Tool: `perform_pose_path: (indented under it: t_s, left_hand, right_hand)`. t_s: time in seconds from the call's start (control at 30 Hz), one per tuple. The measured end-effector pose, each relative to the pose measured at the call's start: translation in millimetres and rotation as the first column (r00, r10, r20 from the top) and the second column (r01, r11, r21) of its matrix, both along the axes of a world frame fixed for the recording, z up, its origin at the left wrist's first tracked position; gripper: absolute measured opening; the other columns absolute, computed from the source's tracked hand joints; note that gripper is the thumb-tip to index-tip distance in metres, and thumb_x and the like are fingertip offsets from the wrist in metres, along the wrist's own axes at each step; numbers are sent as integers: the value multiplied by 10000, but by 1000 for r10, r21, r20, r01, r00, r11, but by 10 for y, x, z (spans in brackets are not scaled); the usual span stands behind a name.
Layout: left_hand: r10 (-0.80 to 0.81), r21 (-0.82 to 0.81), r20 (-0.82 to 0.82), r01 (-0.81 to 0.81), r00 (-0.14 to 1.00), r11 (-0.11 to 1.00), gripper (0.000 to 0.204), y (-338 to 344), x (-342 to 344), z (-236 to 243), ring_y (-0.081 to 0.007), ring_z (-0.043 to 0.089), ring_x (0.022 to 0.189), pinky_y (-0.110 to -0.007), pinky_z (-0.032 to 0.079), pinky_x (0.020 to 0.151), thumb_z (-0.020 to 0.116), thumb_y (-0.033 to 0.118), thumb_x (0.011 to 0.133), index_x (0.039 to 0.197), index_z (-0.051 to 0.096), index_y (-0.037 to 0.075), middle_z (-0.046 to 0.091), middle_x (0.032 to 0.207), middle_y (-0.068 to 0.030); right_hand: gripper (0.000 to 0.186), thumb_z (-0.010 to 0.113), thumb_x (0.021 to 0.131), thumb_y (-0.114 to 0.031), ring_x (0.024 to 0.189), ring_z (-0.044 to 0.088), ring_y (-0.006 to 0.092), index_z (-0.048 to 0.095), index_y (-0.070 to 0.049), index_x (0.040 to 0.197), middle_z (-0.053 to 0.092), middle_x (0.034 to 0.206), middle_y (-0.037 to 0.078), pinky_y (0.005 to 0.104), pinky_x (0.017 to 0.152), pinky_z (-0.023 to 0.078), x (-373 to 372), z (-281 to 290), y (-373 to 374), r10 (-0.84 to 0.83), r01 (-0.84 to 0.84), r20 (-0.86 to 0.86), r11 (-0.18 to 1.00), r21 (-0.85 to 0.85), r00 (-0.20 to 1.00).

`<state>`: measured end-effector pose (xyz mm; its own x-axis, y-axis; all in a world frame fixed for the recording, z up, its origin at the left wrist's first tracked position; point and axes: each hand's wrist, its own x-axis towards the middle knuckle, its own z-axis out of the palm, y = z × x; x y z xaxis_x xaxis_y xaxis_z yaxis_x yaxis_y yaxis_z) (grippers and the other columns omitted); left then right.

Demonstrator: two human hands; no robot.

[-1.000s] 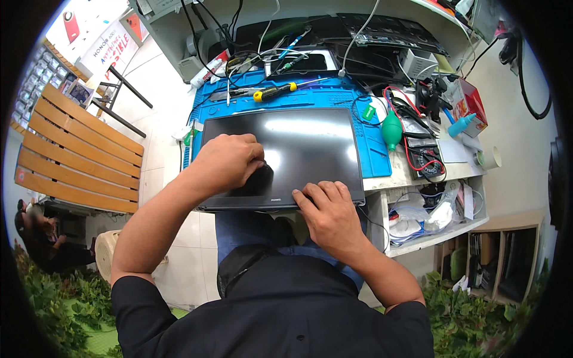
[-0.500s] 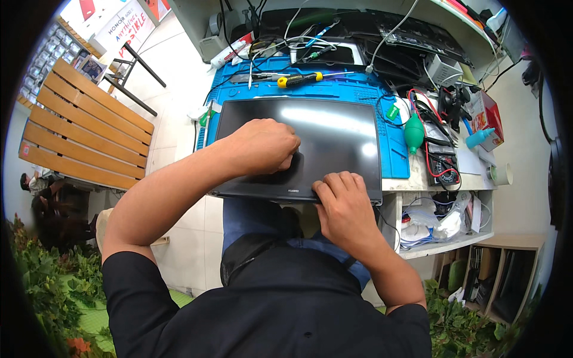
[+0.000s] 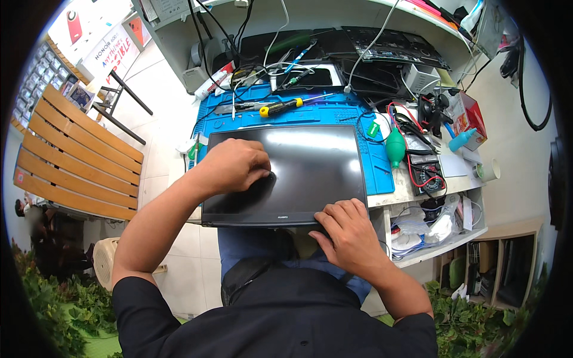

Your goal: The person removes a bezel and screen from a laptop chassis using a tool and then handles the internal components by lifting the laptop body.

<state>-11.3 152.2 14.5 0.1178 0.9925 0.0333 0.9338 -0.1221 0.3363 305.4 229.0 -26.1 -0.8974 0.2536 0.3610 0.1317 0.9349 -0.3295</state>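
While flat under both hands, dark screen panel (image 3: 298, 170), long axis left-right.

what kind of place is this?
Likely an electronics repair bench in a small shop: a blue work mat with a screwdriver, a dark screen panel under both hands, a multimeter, tangled cables and stacked laptop parts behind.

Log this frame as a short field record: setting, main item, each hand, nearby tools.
setting: cluttered repair bench with a blue work mat
main item: dark flat screen panel lying on the mat, near edge overhanging the bench
left hand: fingers curled, pressing on the panel's left half
right hand: fingers on the panel's near edge, right part
nearby tools: yellow-handled screwdriver, green air blower
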Motion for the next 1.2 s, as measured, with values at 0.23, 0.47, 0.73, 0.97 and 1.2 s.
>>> perform_pose_path:
  t_s: [0.23, 0.47, 0.73, 0.97, 1.2]
  left_hand:
    - [0, -80, -98, -8, 995, 997, 140, 62, 93, -55, -359, 736, 882, -454, 591, 799, 785, 198, 896, 956, 804, 74, 745, 939, -117]
    - [-2, -244, -168, -40, 986, 969, 140, 206, 149, -10, -368, 737, 862, -467, 593, 782, 742, 209, 856, 878, 757, 72, 746, 922, -122]
    - [-20, -238, -165, -20, 986, 971, 170, 187, 85, -83, -379, 732, 868, -478, 585, 785, 705, 238, 870, 928, 718, 79, 745, 938, -134]
    - [-7, -217, -143, -25, 990, 976, 162, 199, -33, -144, -400, 721, 862, -493, 575, 778, 692, 235, 867, 942, 704, 91, 742, 942, -143]
    - [384, 44, 22, -385, 923, 922, 147, 390, -1119, 5, -321, 673, 749, -424, 535, 716, 699, 202, 862, 892, 692, 58, 696, 799, -133]
  right_hand:
    - [355, 822, 873, -180, 1107, 633, 340, 711, 14, 1148, 678, 1137, 156, 507, 1044, 453, 50, -20, -42, -30, 29, -24, 999, -25, 999]
    - [357, 826, 878, -177, 1111, 633, 337, 706, 13, 1156, 674, 1136, 152, 507, 1053, 447, 95, 62, -30, -43, 42, -19, 998, -50, 999]
    - [385, 837, 868, -173, 1122, 621, 329, 696, 6, 1178, 669, 1150, 135, 501, 1059, 440, 165, 158, 66, -87, 84, -45, 995, -54, 995]
    - [394, 850, 855, -153, 1084, 628, 331, 697, -2, 1185, 674, 1122, 124, 492, 1029, 449, 245, 158, 139, -149, 146, -69, 988, -53, 986]
    - [361, 888, 805, -127, 1028, 639, 350, 732, -31, 1116, 683, 1063, 127, 474, 953, 466, 497, 167, 257, -303, 290, -179, 953, -91, 936]
